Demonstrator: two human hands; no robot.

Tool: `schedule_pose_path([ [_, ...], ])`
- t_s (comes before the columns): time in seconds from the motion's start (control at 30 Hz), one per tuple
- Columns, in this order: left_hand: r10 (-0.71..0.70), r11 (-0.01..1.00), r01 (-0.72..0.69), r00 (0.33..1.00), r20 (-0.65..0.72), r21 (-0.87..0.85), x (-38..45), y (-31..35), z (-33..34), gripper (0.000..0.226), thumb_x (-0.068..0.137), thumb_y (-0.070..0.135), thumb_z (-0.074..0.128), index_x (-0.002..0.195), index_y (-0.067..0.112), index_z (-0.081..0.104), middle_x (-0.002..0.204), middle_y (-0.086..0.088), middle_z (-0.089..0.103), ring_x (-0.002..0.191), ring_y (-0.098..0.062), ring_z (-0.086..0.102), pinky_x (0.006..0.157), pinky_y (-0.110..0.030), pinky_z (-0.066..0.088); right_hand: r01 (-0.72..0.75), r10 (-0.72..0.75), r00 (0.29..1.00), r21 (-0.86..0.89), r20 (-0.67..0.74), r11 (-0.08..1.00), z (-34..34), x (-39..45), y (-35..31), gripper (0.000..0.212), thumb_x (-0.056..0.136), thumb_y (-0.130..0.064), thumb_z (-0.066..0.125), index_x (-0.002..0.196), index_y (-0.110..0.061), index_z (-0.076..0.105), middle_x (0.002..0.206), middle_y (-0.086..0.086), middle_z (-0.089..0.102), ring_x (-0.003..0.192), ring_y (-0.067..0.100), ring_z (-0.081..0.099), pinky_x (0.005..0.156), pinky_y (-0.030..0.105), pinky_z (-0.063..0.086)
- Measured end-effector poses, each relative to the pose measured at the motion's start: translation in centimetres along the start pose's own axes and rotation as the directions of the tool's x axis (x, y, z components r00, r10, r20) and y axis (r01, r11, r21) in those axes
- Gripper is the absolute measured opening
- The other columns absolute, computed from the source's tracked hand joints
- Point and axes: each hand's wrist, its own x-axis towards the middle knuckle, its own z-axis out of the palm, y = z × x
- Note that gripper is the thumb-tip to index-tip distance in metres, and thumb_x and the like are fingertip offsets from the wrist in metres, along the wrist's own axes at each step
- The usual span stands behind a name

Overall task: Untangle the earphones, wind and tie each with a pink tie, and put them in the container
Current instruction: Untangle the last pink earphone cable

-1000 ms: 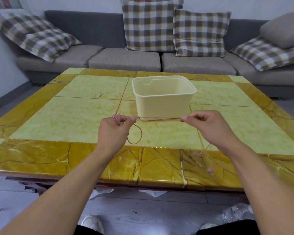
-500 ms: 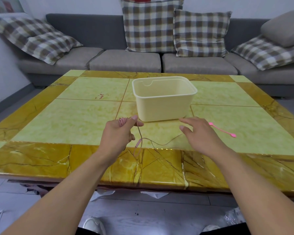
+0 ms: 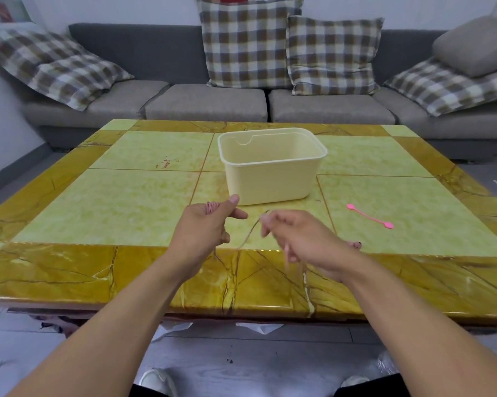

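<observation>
My left hand [image 3: 204, 227] grips a small coil of pink earphone cord [image 3: 212, 207] wound round its fingers, thumb pressed on top. A loose stretch of the cord [image 3: 251, 233] runs from it to my right hand [image 3: 296, 239], which pinches the cord with curled fingers; that hand is motion-blurred. An earbud end [image 3: 355, 245] shows just right of my right wrist. A pink tie [image 3: 370, 216] lies flat on the table to the right. The cream plastic container [image 3: 270, 181] stands behind my hands; nothing shows inside it.
The yellow marble-tiled table [image 3: 126, 207] holds the work. A grey sofa [image 3: 207, 107] with checked cushions lines its far side. White scraps and a shoe lie on the floor under the table's near edge.
My right hand let the cord go slack, then came back left and took hold of it again closer to my left hand. The pink tie came into view on the table.
</observation>
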Motion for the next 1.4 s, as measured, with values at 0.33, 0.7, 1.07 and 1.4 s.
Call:
schedule_pose_path([
  [0.33, -0.343, 0.911, 0.410, 0.700, 0.626, 0.040, -0.4, -0.2, -2.4, 0.065, 0.099, 0.059, 0.043, 0.064, 0.007, 0.060, 0.044, 0.004, 0.019, 0.038, -0.014, 0.022, 0.059, -0.031, 0.044, 0.255, -0.007, 0.832, 0.370, -0.555, 0.894, -5.6, 1.4, 1.0, 0.034, 0.111, -0.028, 0.038, 0.088, -0.014, 0.059, 0.059, 0.004, 0.042, 0.040, 0.009, 0.028, 0.036, 0.020, 0.022],
  [0.7, -0.046, 0.580, 0.135, 0.990, 0.134, -0.803, 1.2, 1.7, -1.1, 0.036, 0.108, 0.017, 0.038, 0.125, -0.006, 0.060, 0.071, 0.001, 0.059, 0.064, -0.013, 0.063, 0.084, -0.031, 0.061, -0.115, 0.218, 0.941, -0.361, 0.257, 0.925, -2.5, -0.6, 1.9, 0.019, 0.103, -0.027, 0.058, 0.099, -0.023, 0.075, 0.061, -0.005, 0.052, 0.047, 0.008, 0.038, 0.048, 0.022, 0.030],
  [1.07, -0.059, 0.967, -0.054, 0.903, 0.425, 0.250, -0.8, -1.1, 1.3, 0.041, 0.109, 0.032, 0.038, 0.098, 0.007, 0.069, 0.076, -0.012, 0.075, 0.074, -0.025, 0.070, 0.092, -0.038, 0.053, 0.125, -0.095, 0.923, -0.058, 0.372, 0.990, -3.0, -2.0, -1.1, 0.024, 0.105, -0.018, 0.052, 0.085, -0.010, 0.061, 0.079, 0.006, 0.068, 0.074, 0.021, 0.055, 0.071, 0.023, 0.048],
  [1.4, 0.030, 0.779, 0.449, 0.671, 0.741, -0.438, -1.1, 0.8, 1.5, 0.053, 0.104, 0.038, 0.037, 0.087, 0.000, 0.070, 0.044, -0.002, 0.046, 0.039, -0.012, 0.038, 0.047, -0.025, 0.041, -0.004, 0.002, 1.000, 0.045, 0.028, 0.999, -2.7, -0.1, 1.3, 0.019, 0.100, -0.030, 0.062, 0.089, -0.017, 0.070, 0.062, 0.003, 0.042, 0.049, 0.011, 0.033, 0.042, 0.024, 0.032],
])
